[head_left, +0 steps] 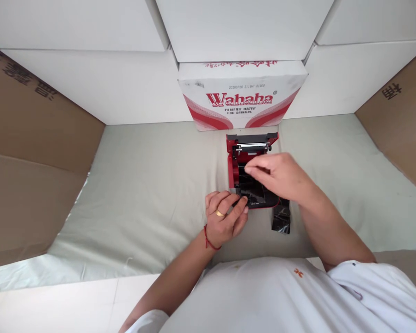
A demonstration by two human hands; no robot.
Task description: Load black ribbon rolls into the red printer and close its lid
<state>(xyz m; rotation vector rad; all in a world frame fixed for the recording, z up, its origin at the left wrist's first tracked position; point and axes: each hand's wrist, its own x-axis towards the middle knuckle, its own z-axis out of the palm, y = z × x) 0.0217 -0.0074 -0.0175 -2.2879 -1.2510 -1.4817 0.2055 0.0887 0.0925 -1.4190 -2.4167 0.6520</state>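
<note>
A small red and black printer (232, 172) stands on the cloth with its lid tipped up, showing a metal bar and roller (252, 148) under the lid. Shiny black film (253, 190) lies across its inside. My left hand (224, 215) grips the printer's near left corner, fingers bent over the edge. Over the open compartment, my right hand (275, 173) pinches thumb and forefinger together; whatever is between the tips is too small to make out. A crumpled strip of black film (281, 217) lies beside the printer's near right corner, partly on the cloth.
Pale green cloth (152, 185) covers the table. Behind the printer stands a white and red water carton (242, 99), against stacked white boxes (100, 88). Brown cardboard boxes flank the left (31, 175) and right (402, 111) sides.
</note>
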